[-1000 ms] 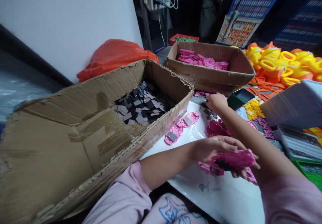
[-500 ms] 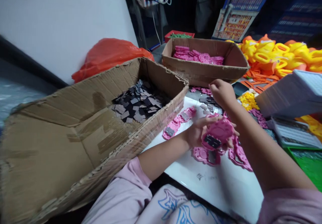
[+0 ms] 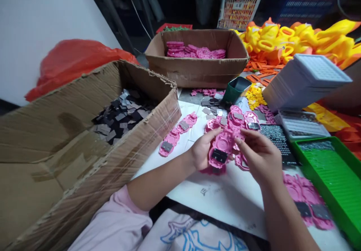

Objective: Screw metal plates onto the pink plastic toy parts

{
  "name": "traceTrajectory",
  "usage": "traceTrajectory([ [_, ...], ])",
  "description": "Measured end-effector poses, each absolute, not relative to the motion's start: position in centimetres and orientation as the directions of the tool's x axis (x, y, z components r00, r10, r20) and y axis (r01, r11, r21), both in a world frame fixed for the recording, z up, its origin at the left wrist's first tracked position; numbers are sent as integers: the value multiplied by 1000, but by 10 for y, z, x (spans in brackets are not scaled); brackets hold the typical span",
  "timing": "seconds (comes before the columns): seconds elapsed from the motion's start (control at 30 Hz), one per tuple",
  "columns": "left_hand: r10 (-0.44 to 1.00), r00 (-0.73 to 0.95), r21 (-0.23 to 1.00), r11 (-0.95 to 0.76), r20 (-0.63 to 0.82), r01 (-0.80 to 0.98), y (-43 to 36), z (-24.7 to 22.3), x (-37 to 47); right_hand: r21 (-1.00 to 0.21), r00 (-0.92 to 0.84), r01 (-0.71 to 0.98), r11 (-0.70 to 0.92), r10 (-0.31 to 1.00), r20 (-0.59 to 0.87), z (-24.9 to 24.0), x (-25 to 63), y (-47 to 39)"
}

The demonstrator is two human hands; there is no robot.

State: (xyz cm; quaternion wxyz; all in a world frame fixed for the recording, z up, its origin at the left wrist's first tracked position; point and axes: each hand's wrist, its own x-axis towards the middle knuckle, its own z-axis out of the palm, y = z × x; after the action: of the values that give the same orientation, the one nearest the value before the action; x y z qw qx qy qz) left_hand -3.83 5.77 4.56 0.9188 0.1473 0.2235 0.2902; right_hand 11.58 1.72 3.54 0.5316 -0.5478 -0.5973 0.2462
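Note:
My left hand (image 3: 203,150) holds a pink plastic casing (image 3: 225,141) with scalloped edges. A black rectangle (image 3: 219,155) sits at the casing's lower end. My right hand (image 3: 262,156) is at the casing's right edge, thumb and fingers pinched on a small pink part (image 3: 238,133); its exact shape is mostly hidden by the fingers. Beneath and behind my hands lie more pink casings (image 3: 236,116) with grey or black rectangles. Two joined-looking pink casings (image 3: 170,141) rest on the white board (image 3: 180,179) to the left.
A large cardboard box (image 3: 146,138) with grey-black pieces (image 3: 124,117) stands left. Behind are a box of pink casings (image 3: 194,70), small pink parts (image 3: 207,92) and a dark green container (image 3: 235,90). Right are stacked white trays (image 3: 304,81), a green tray (image 3: 329,179) and yellow toys (image 3: 282,40).
My right hand has come back from beside the small pink parts near the rear box to the casing in my left hand. The view has shifted right.

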Motion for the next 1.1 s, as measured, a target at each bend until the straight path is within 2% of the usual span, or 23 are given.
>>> traceTrajectory([
  [0.07, 610, 714, 417, 781, -344, -466, 57, 46, -37, -803, 111, 488, 341, 889, 445, 32, 120, 18],
  [0.2, 620, 694, 462, 769, -367, -442, 58, 47, -37, -573, -12, 693, 437, 802, 597, 31, 128, 20],
  [0.37, 677, 679, 507, 707, -283, -494, 53, 49, -34, -457, -46, 757, 467, 736, 676, 37, 124, 17],
  [0.47, 739, 637, 559, 630, -218, -540, 49, 50, -32, -430, -54, 758, 491, 704, 709, 40, 121, 17],
  [0.7, 798, 494, 592, 593, -345, -545, 44, 55, -29, -422, -83, 741, 522, 695, 714, 36, 117, 21],
  [0.87, 835, 421, 660, 542, -353, -520, 43, 55, -29, -367, -112, 754, 545, 657, 745, 37, 116, 20],
  [1.1, 833, 435, 668, 542, -344, -510, 41, 55, -30, -348, -122, 752, 560, 636, 762, 35, 116, 19],
])
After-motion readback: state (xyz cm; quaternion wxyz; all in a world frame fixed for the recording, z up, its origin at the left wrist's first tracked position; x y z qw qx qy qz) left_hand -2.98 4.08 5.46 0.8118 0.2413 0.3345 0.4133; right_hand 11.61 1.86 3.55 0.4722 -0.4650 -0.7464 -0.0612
